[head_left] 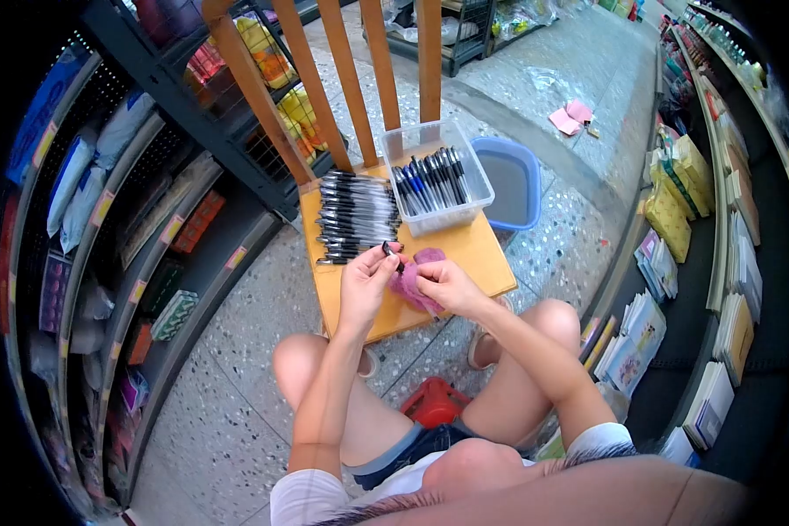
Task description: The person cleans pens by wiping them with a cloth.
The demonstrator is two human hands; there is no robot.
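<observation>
Blurred skin (605, 493) cuts across my lower edge. Above the yellow wooden chair seat (489, 261), I see the left hand (370, 279) pinching a slim black pen (393, 253), partly hidden by fingers and fuzzy purple cloth (407, 286), which the right hand (451, 287) grips. Just beyond sits a clear plastic box (451, 216). Shelf labels (102, 209) are too small to read.

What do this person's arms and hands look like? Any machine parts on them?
No machine parts show. The left hand and right hand are ordinary human hands without gloves. The forearms are uncovered too, with no cables, bands or printed markings that I can make out. Farther up, there are short, plain-looking white sleeves.
</observation>
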